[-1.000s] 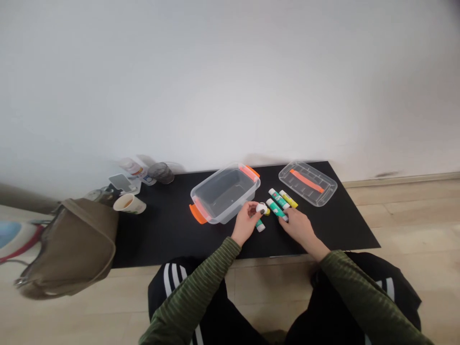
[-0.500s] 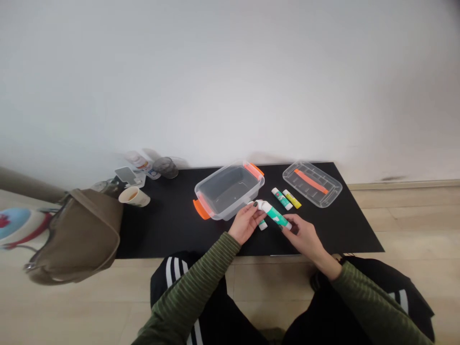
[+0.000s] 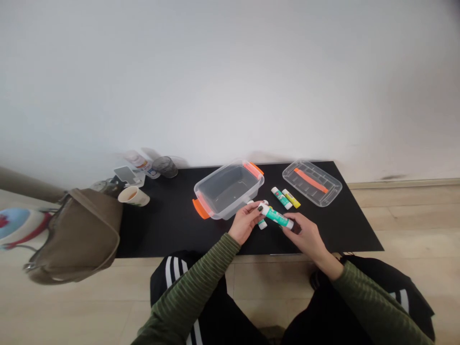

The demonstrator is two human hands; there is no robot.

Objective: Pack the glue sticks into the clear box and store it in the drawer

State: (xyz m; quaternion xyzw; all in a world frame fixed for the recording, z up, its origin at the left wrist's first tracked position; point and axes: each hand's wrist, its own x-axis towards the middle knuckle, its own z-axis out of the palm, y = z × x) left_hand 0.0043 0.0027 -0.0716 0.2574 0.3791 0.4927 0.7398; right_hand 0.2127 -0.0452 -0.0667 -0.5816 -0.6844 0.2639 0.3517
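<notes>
Green-and-white glue stick held across the gap between both hands: left hand pinching its white left end, right hand closed on its right end. Clear plastic tub with orange clips just beyond left hand.

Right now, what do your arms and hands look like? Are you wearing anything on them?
Your left hand and right hand are bare, with no gloves. The left hand has dark polish on its fingernails. The left sleeve and right sleeve are long and olive green, with thin darker stripes running around them.
</notes>
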